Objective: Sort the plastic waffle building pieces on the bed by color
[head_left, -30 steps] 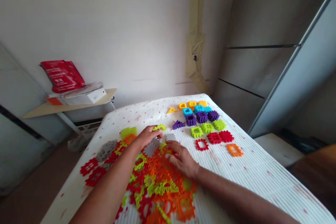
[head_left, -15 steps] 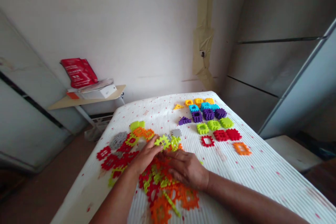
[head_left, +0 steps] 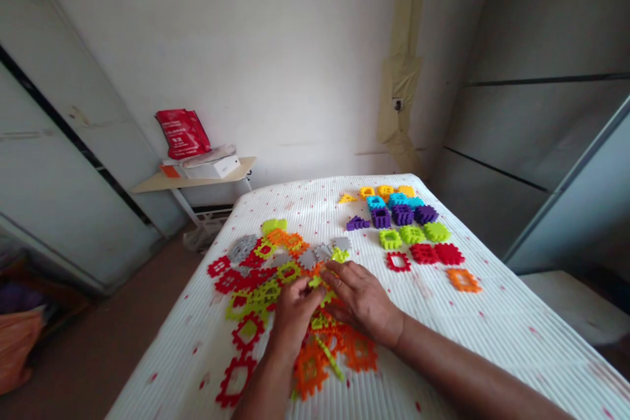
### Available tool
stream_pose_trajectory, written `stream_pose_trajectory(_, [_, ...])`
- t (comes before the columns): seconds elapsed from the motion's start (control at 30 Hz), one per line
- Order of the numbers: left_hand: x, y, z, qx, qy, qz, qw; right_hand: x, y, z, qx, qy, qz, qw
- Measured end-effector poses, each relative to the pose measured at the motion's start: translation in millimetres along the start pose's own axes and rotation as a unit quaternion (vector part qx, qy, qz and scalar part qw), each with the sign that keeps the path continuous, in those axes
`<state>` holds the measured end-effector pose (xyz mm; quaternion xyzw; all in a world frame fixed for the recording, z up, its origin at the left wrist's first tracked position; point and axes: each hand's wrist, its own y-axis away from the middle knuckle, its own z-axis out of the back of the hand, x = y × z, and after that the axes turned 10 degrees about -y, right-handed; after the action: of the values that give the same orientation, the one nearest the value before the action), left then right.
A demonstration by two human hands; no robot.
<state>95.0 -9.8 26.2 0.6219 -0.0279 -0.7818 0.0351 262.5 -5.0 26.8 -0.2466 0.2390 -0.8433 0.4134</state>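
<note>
My left hand (head_left: pixel 294 314) is over the middle of a pile of flat, notched plastic building pieces, its thumb and fingers pinched on a lime-green piece (head_left: pixel 315 282). Beside it, my right hand (head_left: pixel 361 302) lies over the right part of the pile with its fingers stretched out, touching pieces; what is under its palm is hidden. Orange square pieces (head_left: pixel 311 367) and a thin lime-green piece (head_left: pixel 329 359) lie just below the hands. Red frames (head_left: pixel 236 380) lie left of my left forearm. Grey pieces (head_left: pixel 243 248) and more red pieces (head_left: pixel 229 281) spread farther left.
Sorted stacks stand at the right: yellow (head_left: pixel 386 191), blue (head_left: pixel 398 199), purple (head_left: pixel 402 214), lime-green (head_left: pixel 412 234), red (head_left: pixel 424 253), and a single orange frame (head_left: pixel 463 280). A white quilted cover (head_left: pixel 408 374) is underneath. A small side table (head_left: pixel 147 182) holds a red bag (head_left: pixel 182 134).
The view has turned left. My left hand has drawn back nearer to me and pinches a lime-green piece. Red frames now show left of my left forearm. The sorted stacks look the same.
</note>
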Motion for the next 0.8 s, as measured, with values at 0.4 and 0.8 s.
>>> stream_pose_trajectory(0.4, [-2,12,-5.5,0.005,-0.087,-0.016,0.996,15,-7,10,0.12,-0.039,-0.086,0.988])
stream_pose_trajectory(0.8, [5,11,-2.5,-0.043,0.013,-0.012,0.999,-45,1,70,0.052,0.012,-0.184,0.982])
